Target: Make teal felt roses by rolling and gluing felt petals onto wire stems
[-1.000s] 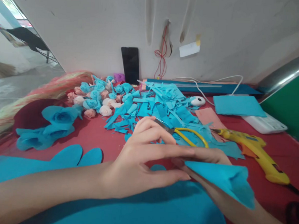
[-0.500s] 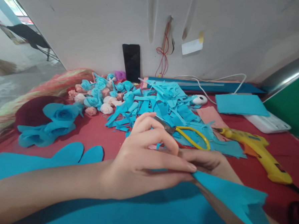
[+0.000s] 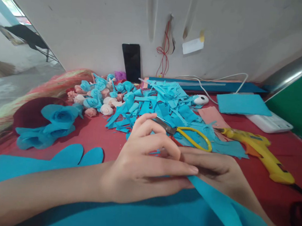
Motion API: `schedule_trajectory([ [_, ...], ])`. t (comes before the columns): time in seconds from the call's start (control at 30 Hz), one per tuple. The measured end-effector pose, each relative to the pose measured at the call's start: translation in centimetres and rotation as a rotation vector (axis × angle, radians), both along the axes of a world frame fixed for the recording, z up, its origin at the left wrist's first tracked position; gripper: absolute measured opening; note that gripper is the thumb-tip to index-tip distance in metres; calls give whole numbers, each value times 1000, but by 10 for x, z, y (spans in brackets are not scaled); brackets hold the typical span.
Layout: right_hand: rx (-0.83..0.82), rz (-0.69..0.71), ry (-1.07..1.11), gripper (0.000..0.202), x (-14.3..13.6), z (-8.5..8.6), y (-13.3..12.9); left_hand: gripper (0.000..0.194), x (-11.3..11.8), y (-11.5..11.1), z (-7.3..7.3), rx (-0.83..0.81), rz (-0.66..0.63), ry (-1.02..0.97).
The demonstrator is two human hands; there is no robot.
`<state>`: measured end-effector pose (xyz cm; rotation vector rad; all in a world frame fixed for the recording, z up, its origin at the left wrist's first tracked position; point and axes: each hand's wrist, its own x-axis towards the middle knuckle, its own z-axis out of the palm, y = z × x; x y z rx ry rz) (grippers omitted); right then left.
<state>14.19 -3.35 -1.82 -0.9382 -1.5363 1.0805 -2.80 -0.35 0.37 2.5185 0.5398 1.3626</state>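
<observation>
My left hand (image 3: 143, 163) reaches across from the left, thumb and index finger pinched on the end of a blue crepe-paper strip (image 3: 219, 201). Right behind it my right hand (image 3: 216, 165) is closed at the same end, its fingertips partly hidden. From the pinch the strip trails down to the lower right, folded along its length. Beneath both hands spreads a large blue sheet (image 3: 140, 217). Scissors with yellow handles (image 3: 195, 140) lie just beyond the fingers, blades partly covered by my left hand. Two rounded blue petal shapes (image 3: 69, 153) rest left of my left forearm.
Blue paper scraps (image 3: 161, 105) are heaped behind the scissors. Small paper roses (image 3: 96, 96) cluster further left, near larger blue flowers (image 3: 59, 116). A yellow glue gun (image 3: 263, 149) lies at right. A black phone (image 3: 131, 63) leans on the wall.
The strip's loose part has swung downward and folded narrower; its jagged end no longer shows. My right hand has turned slightly, showing more of its back. My left hand keeps its pinch.
</observation>
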Motion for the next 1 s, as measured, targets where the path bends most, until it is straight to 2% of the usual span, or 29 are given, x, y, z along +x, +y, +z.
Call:
schedule_trajectory([
  [0.1,66,-10,89,42,-6,-2,-2,4,0,1,1,5,2,39],
  [0.3,106,-5,102,38,-8,-4,-2,4,2,4,4,-3,-12,31],
  [0.43,111,-34,107,39,-8,2,1,4,4,5,-1,-111,-50,-24],
  [0.63,84,-26,-13,16,-4,8,4,10,7,8,-7,-269,-81,-99],
  [0.8,102,-6,-80,15,-3,7,4,4,8,7,-10,-440,-68,-122],
  [0.93,125,-10,-97,16,-4,7,3,26,6,6,-10,-518,-81,-79],
  [1.0,114,-27,-112,16,-5,7,3,23,6,6,-10,-539,-99,-78],
])
